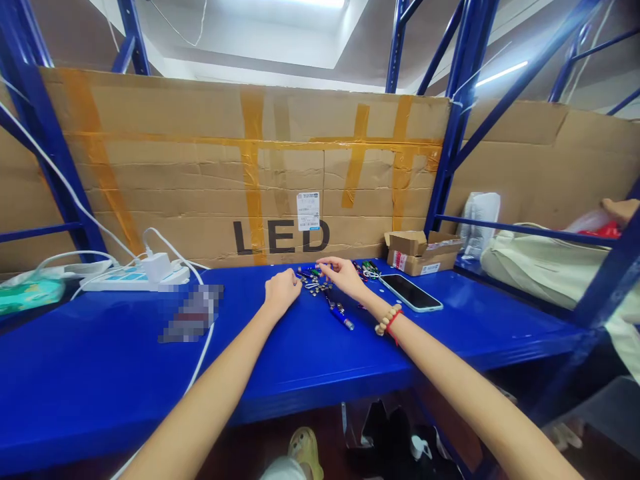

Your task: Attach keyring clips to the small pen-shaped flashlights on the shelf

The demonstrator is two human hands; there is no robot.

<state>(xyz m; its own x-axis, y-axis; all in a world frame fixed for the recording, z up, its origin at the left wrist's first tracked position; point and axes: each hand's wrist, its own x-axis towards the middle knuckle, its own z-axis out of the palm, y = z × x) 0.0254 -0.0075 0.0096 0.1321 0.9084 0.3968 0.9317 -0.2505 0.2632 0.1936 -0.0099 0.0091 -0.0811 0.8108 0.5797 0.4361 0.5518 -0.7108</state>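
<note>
My left hand (283,291) rests on the blue shelf top at the left edge of a pile of small parts. Its fingers are curled closed, and whatever they hold is hidden. Over the right side of the pile, my right hand (343,275) has thumb and fingertips pinched together; anything in them is too small to make out. Between the hands lie several small round metal pieces, like button cells (314,288). A short blue metal tube with a silver end (341,316) lies nearer to me. More coloured tubes with metal clips (369,270) are beyond my right wrist.
A phone (411,292) lies right of the pile, before an opened small carton (423,252). A power strip (135,277) with white cables is at left, near a blurred-out item (193,313). A large cardboard sheet (200,187) stands behind. Another person's hand (620,211) shows far right.
</note>
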